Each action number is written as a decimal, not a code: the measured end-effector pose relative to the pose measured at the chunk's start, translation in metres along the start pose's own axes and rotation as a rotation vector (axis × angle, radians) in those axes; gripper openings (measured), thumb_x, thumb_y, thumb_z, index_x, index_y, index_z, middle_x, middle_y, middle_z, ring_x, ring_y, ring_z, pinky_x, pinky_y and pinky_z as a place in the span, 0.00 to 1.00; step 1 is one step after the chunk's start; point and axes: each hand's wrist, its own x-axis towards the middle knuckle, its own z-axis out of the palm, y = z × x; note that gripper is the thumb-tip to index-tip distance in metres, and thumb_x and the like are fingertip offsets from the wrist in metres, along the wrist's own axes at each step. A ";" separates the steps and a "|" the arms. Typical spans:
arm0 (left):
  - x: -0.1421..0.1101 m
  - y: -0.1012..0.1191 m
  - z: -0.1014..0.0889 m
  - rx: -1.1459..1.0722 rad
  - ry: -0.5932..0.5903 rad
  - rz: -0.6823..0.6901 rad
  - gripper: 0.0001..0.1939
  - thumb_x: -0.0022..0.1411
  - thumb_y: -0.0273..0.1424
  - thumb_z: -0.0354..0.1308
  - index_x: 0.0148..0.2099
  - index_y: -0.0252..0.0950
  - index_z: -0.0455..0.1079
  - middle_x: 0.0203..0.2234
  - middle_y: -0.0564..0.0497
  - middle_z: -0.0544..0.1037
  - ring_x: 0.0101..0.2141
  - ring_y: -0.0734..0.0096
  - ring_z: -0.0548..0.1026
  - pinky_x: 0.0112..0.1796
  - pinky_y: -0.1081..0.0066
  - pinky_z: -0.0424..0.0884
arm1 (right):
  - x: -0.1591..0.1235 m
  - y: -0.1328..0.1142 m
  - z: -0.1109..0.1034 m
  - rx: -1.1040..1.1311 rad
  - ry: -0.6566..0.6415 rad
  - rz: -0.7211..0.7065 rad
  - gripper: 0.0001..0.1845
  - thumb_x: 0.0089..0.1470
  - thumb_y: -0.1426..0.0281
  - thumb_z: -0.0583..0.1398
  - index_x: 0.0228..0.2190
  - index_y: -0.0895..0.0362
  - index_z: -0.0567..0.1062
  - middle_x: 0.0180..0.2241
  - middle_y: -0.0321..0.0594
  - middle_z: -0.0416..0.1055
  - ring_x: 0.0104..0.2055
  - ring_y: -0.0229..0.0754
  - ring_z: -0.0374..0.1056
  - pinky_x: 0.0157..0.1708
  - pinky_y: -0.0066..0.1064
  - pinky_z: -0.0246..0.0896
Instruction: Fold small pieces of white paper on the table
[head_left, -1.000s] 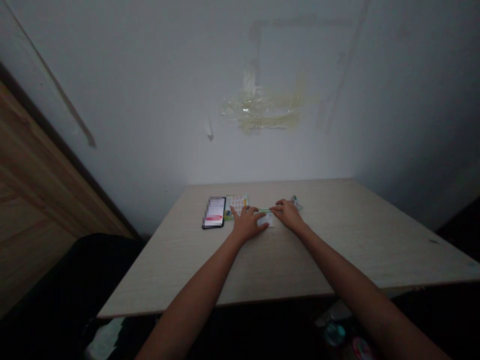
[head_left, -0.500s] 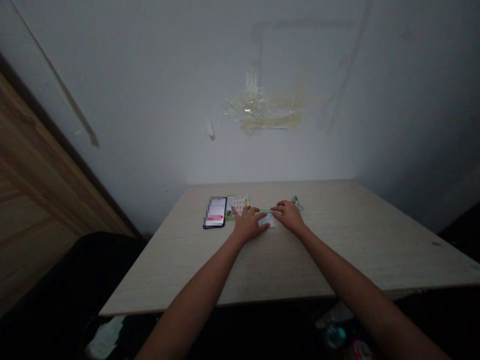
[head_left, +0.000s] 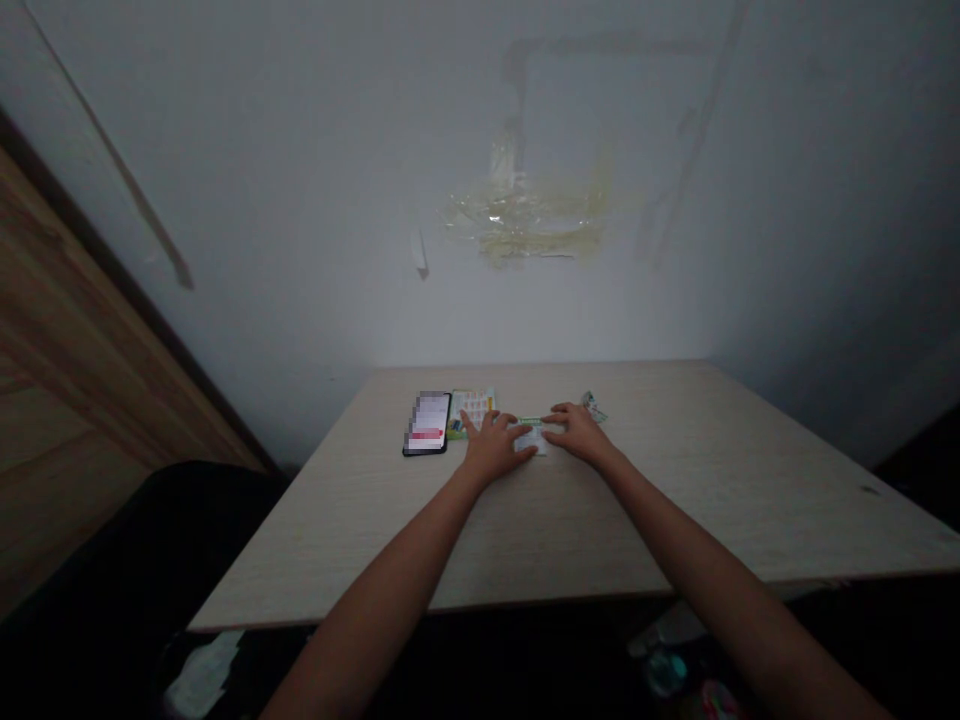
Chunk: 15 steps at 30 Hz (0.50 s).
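Note:
A small white piece, paper-like, with a green printed strip (head_left: 530,421) along its far edge lies flat on the table between my hands. My left hand (head_left: 491,447) rests over its left side, fingers spread, the thumb near its lower edge. At the right edge, my right hand (head_left: 577,433) has its fingertips and thumb stretched toward the piece, apart from each other; whether they touch it I cannot tell. A printed green and white sheet (head_left: 471,402) is partly covered by my left fingers. Left of that sheet lies a phone (head_left: 427,425) with its screen lit.
A crumpled green and white wrapper (head_left: 593,407) lies just beyond my right hand. The pale wooden table (head_left: 675,480) meets a grey wall (head_left: 300,250) with tape remnants (head_left: 540,235). A dark shape (head_left: 202,520) stands beside the table's left edge.
The fingers of my right hand have drawn slightly off the green strip, and more of it shows. My left hand is nearly unmoved. The whole view has shifted a little.

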 end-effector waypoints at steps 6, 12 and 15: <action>-0.001 -0.001 0.000 -0.022 0.015 0.013 0.22 0.62 0.53 0.54 0.56 0.58 0.71 0.57 0.52 0.71 0.61 0.45 0.58 0.55 0.24 0.25 | -0.006 0.005 0.000 0.046 -0.036 -0.031 0.23 0.49 0.61 0.67 0.47 0.53 0.80 0.55 0.49 0.68 0.58 0.54 0.63 0.61 0.48 0.53; -0.001 0.000 0.000 -0.006 0.015 0.014 0.23 0.62 0.53 0.54 0.57 0.57 0.71 0.56 0.51 0.71 0.61 0.44 0.58 0.55 0.23 0.25 | -0.011 0.013 0.006 0.085 -0.058 -0.073 0.25 0.48 0.62 0.68 0.49 0.53 0.78 0.57 0.49 0.66 0.61 0.54 0.60 0.63 0.48 0.52; -0.001 0.000 -0.002 -0.004 -0.009 0.015 0.23 0.62 0.54 0.54 0.57 0.58 0.70 0.57 0.52 0.71 0.61 0.45 0.58 0.55 0.23 0.25 | -0.013 0.017 0.007 0.111 -0.065 -0.092 0.28 0.47 0.61 0.69 0.51 0.54 0.77 0.59 0.50 0.64 0.62 0.53 0.59 0.63 0.47 0.52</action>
